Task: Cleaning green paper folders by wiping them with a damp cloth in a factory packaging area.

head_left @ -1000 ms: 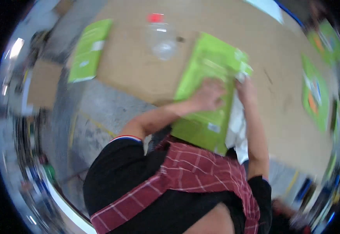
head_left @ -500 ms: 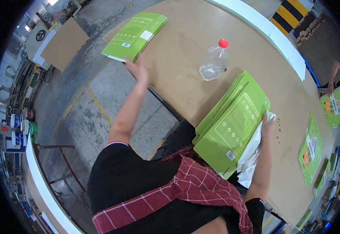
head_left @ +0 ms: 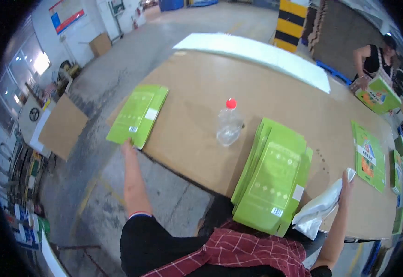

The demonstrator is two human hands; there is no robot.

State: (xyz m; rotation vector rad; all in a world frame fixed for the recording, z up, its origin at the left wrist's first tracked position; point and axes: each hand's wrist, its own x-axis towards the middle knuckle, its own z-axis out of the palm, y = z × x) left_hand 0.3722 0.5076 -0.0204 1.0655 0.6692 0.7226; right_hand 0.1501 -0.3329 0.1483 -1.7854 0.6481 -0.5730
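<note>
On the left, a small stack of flat green printed cartons (head_left: 139,111) lies at the table edge. My left hand (head_left: 128,146) is at its near corner, thumb on top and the other fingers hidden, seemingly pinching the edge. In front of me a thicker pile of flat green cartons (head_left: 268,184) sits partly fanned, its near end reaching the table's front edge. To its right, my right hand (head_left: 347,187) is closed around a crumpled white cloth (head_left: 319,210), which hangs down beside the pile.
A clear plastic bottle (head_left: 229,127) with a red cap stands mid-table. White sheets (head_left: 257,55) line the far edge of the brown table (head_left: 197,92). More green cartons (head_left: 368,154) lie at right. Beyond them, a co-worker (head_left: 377,64) holds a green carton (head_left: 379,95).
My left hand has gone from spread fingers to the corner of the left stack. My right hand has moved right, taking the white cloth off the pile. The view has tilted up.
</note>
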